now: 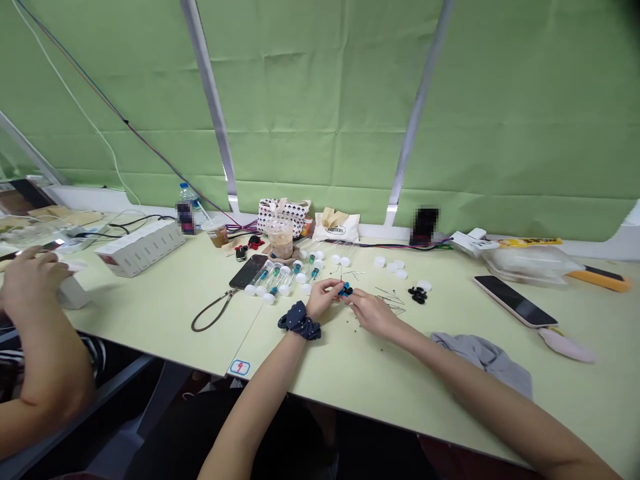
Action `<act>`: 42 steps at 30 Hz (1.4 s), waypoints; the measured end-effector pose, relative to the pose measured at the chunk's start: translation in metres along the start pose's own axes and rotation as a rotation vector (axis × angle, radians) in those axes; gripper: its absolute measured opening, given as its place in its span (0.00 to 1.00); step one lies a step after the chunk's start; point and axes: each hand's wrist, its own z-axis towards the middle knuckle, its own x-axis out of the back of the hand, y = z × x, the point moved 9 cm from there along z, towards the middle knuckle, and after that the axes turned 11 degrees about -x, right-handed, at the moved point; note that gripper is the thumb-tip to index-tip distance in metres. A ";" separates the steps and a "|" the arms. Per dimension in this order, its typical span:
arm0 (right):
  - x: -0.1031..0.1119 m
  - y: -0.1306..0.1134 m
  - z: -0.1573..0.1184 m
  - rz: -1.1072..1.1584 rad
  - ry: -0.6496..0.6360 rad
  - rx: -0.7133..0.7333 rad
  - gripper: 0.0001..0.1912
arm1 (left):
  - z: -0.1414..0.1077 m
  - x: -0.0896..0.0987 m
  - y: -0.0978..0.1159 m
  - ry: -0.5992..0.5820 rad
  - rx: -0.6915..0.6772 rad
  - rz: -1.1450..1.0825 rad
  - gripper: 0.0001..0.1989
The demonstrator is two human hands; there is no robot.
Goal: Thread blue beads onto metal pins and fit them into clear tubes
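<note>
The left hand point(321, 298) and the right hand point(372, 313) grasp a small blue-and-black part point(345, 289) together, pinched closed between their fingertips.

Bright, even light leaves faint shadows by the right hand point(374, 313); wide-angle distortion bends the edges.

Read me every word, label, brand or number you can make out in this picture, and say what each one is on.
"4" (probably): red numeral on the small blue-framed sticker.
Too blurred to read: the dark oval mark on the white paper bag.
Too blurred to read: the print on the yellow packet.
</note>
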 end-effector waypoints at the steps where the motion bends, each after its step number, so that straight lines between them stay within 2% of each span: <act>1: 0.004 0.005 0.004 0.017 0.027 -0.003 0.13 | 0.000 -0.001 -0.001 -0.013 0.009 -0.013 0.19; 7: 0.009 0.033 0.019 0.200 0.143 -0.009 0.12 | -0.003 -0.009 -0.009 -0.078 0.035 -0.040 0.20; 16: -0.004 0.036 0.017 0.331 0.172 0.055 0.12 | -0.001 -0.006 -0.010 -0.032 0.059 -0.049 0.19; 27: 0.009 0.048 0.015 0.455 0.274 0.024 0.11 | -0.005 -0.018 -0.011 -0.113 0.133 -0.275 0.22; 42: 0.020 0.038 0.021 0.397 0.213 0.026 0.11 | -0.003 -0.020 -0.008 -0.144 0.155 -0.312 0.23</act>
